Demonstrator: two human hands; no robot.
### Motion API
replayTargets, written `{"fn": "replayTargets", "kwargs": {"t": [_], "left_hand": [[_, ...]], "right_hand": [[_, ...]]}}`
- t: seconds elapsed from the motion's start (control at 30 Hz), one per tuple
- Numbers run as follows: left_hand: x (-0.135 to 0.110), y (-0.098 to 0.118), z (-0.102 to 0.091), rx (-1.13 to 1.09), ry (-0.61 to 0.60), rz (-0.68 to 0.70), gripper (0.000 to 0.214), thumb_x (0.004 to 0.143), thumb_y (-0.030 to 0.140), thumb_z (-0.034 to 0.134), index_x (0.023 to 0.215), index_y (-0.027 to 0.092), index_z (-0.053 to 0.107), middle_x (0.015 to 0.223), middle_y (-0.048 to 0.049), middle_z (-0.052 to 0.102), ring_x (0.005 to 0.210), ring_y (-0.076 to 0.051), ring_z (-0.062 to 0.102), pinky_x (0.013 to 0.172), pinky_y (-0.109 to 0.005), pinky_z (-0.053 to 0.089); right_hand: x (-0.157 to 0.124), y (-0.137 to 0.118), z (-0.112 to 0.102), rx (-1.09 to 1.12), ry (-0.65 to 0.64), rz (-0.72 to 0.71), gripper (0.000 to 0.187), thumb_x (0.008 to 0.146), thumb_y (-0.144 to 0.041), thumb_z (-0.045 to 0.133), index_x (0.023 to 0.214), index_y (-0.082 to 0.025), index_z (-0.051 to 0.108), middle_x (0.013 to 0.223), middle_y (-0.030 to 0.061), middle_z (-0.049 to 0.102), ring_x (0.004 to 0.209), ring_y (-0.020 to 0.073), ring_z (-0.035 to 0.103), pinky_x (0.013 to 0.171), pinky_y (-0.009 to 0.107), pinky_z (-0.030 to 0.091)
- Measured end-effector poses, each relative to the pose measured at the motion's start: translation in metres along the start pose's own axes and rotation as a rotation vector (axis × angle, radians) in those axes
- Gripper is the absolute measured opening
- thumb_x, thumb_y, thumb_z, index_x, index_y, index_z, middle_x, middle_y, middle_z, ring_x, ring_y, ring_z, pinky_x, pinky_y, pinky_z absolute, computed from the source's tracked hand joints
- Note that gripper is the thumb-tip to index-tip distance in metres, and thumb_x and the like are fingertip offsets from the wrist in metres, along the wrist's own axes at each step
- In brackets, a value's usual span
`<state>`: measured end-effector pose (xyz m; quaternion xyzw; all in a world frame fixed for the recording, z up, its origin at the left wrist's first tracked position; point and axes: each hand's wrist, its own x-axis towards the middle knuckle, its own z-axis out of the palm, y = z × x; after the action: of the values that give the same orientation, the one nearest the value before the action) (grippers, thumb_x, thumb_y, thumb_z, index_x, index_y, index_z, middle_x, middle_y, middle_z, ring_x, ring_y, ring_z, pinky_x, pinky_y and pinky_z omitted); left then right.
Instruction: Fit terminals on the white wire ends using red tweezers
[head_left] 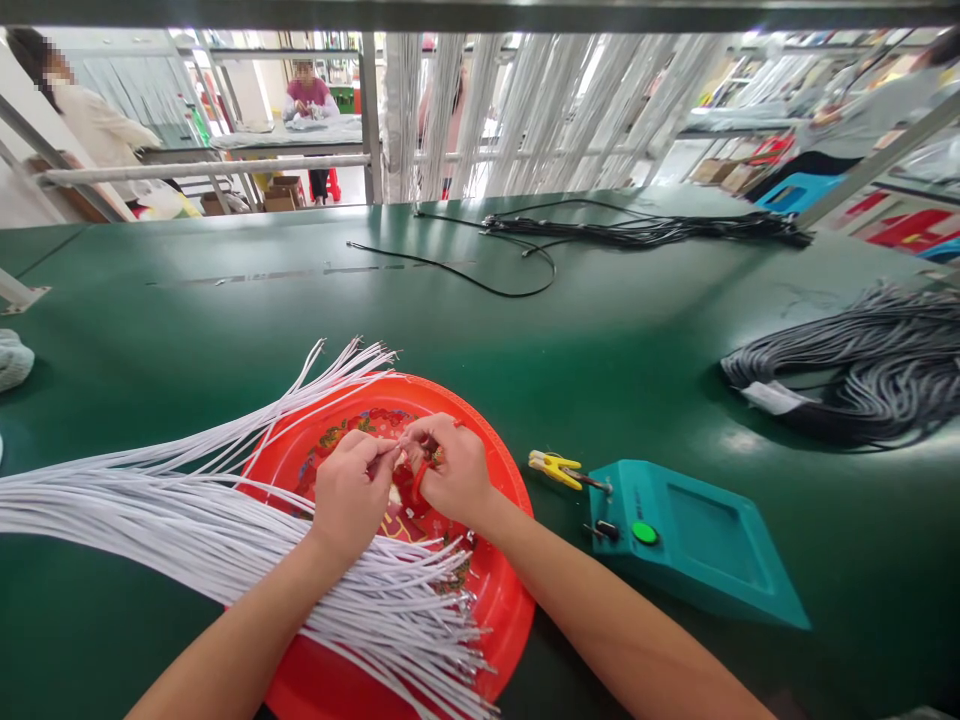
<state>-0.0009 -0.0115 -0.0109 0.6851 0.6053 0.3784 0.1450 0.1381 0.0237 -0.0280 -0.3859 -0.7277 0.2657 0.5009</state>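
My left hand is closed in a pinch on the end of a white cable, above the red tray. Close against its fingertips is my right hand, curled around what look like red-handled scissors; the blades are hidden by the fingers. A thick bundle of white cables runs from the left under my left forearm, with metal-tipped ends on the red tray. More white cables fan across the tray's far left rim.
Right of the tray stands a teal tester box with a green button and a yellow clip. A dark cable coil lies at the right, black cables at the back. Beyond hang white cables; other people sit at work.
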Motion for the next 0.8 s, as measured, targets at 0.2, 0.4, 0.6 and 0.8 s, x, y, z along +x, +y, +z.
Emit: {"fn": "replayTargets", "kwargs": {"t": [0.2,0.4,0.6,0.8], "left_hand": [[-0.002,0.001,0.000,0.032,-0.030,0.074,0.017,0.082,0.019,0.051,0.081,0.020,0.068,0.078,-0.0026,0.065,0.071,-0.013,0.060,0.069,-0.025,0.046],[0.001,0.002,-0.001,-0.018,-0.006,-0.007,0.014,0.082,0.024,0.053,0.079,0.020,0.066,0.079,-0.0023,0.065,0.071,-0.014,0.060,0.068,-0.024,0.046],[0.000,-0.001,0.000,0.083,-0.023,0.020,0.017,0.083,0.022,0.049,0.081,0.019,0.066,0.076,-0.0029,0.063,0.067,-0.014,0.057,0.066,-0.026,0.045],[-0.002,-0.001,0.000,0.117,-0.040,0.102,0.019,0.083,0.023,0.049,0.080,0.022,0.068,0.080,-0.0035,0.064,0.075,-0.016,0.057,0.070,-0.027,0.045]], "right_hand": [[0.013,0.006,0.000,0.422,0.104,0.450,0.014,0.071,-0.024,0.056,0.073,-0.022,0.042,0.062,-0.0044,0.048,0.056,0.0116,0.050,0.051,0.023,0.042],[0.015,0.004,-0.004,0.588,0.111,0.520,0.022,0.073,-0.033,0.060,0.082,-0.023,0.042,0.060,-0.0046,0.052,0.052,0.0116,0.050,0.048,0.023,0.040],[0.007,0.002,-0.001,0.359,-0.048,0.354,0.022,0.069,-0.027,0.066,0.081,-0.021,0.049,0.069,-0.0023,0.053,0.063,0.0126,0.052,0.060,0.025,0.045],[0.014,0.012,-0.008,0.532,-0.224,0.539,0.024,0.064,-0.026,0.071,0.075,-0.018,0.052,0.059,-0.0052,0.052,0.054,0.0095,0.049,0.053,0.022,0.041]]}}
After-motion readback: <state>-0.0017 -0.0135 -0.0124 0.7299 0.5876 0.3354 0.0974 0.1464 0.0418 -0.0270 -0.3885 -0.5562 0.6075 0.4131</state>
